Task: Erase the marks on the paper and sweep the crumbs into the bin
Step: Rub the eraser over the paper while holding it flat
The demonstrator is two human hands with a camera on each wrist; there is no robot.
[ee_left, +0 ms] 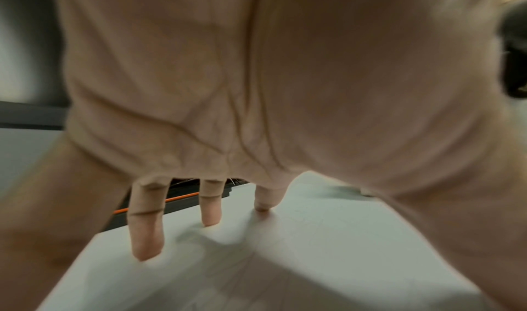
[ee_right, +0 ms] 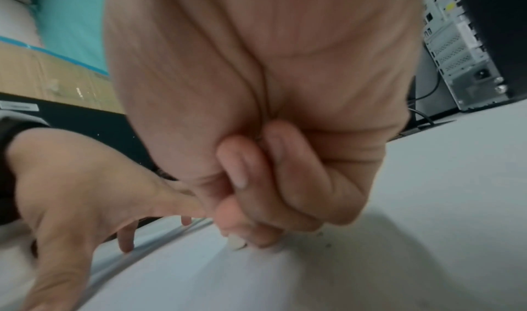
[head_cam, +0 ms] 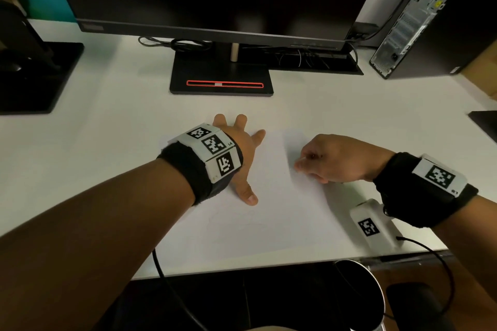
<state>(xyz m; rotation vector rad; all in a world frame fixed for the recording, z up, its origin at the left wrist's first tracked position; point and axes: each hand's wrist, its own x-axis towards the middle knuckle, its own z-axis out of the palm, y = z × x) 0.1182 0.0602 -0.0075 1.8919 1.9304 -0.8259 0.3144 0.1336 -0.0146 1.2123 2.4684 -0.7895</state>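
A white sheet of paper (head_cam: pixel 269 212) lies on the white desk, with faint pencil marks (head_cam: pixel 236 220) near its front. My left hand (head_cam: pixel 242 153) lies flat on the sheet with its fingers spread, pressing it down; the left wrist view shows the fingertips (ee_left: pixel 211 219) touching the paper (ee_left: pixel 285 259). My right hand (head_cam: pixel 320 161) is curled and pinches a small white eraser (ee_right: pixel 236 242), whose tip meets the paper (ee_right: pixel 313 277). A few dark crumbs (ee_right: pixel 323 239) lie beside the eraser. A round metal bin (head_cam: pixel 360 295) stands below the desk's front edge.
A monitor on a black stand (head_cam: pixel 222 80) rises behind the paper. A computer tower (head_cam: pixel 419 21) stands at the back right, a second black stand (head_cam: pixel 37 78) at the left. Cables (head_cam: pixel 161 271) hang over the front edge (head_cam: pixel 242 267).
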